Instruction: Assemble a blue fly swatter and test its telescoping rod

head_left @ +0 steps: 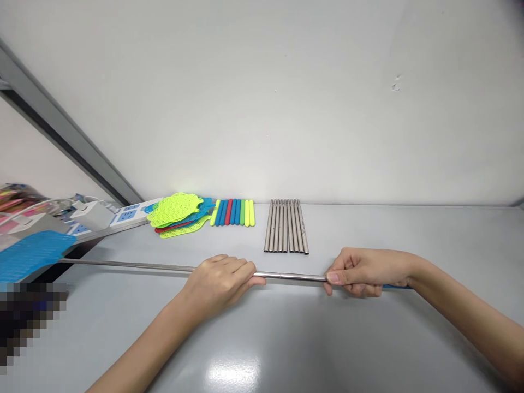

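Observation:
An extended telescopic fly swatter (295,276) lies crosswise in both my hands, low over the grey table. Its blue perforated head (35,252) reaches past the table's left edge. My left hand (223,281) is wrapped round the thin metal rod near its middle. Farther right, my right hand (360,273) grips the thicker end of the rod, thumb on top. A bit of blue handle (397,286) shows beyond that palm; the rest is hidden by the fingers.
Behind my hands lie a row of metal tubes (285,226), several coloured handles (232,213) and a pile of swatter heads (176,212). A power strip (129,214) with plugged-in adapters runs along the left edge. A white wall (311,98) closes the back.

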{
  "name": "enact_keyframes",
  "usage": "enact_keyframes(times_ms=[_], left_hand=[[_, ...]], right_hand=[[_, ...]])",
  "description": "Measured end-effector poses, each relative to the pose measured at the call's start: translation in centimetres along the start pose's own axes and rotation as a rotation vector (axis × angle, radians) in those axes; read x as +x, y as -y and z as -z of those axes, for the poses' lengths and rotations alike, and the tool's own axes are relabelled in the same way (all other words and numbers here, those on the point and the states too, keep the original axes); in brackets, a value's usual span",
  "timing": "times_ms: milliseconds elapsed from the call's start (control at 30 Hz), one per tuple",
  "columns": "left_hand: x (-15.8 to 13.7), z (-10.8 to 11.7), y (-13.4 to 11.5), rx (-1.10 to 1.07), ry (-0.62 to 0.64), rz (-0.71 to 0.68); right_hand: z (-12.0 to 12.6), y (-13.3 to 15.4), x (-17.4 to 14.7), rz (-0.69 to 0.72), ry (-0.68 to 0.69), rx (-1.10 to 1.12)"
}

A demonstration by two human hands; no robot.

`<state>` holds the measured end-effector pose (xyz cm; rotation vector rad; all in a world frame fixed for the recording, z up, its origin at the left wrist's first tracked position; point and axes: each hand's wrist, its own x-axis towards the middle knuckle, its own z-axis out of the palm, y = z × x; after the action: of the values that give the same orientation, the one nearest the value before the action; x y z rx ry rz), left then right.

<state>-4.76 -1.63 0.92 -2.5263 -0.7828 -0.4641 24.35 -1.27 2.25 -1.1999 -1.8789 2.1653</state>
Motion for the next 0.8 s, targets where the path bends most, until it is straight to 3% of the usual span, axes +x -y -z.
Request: enact_keyframes(times_ms=[433,667,800], left_hand=[[0.5,-0.4,-1.6,-0.248,0.196,0.189],[2.3,-0.2,-4.7,-0.445,0.270,0.113],[2.4,-0.5,-5.1,-0.454,0.284,0.110]], right_hand=[[-0.2,0.0,0.4,-0.067,-0.005,0.030],[-1.4,0.6,1.3,-0.085,-0.003,-0.030],[-1.8,0.3,1.7,-0.068,-0.009,-0.016]])
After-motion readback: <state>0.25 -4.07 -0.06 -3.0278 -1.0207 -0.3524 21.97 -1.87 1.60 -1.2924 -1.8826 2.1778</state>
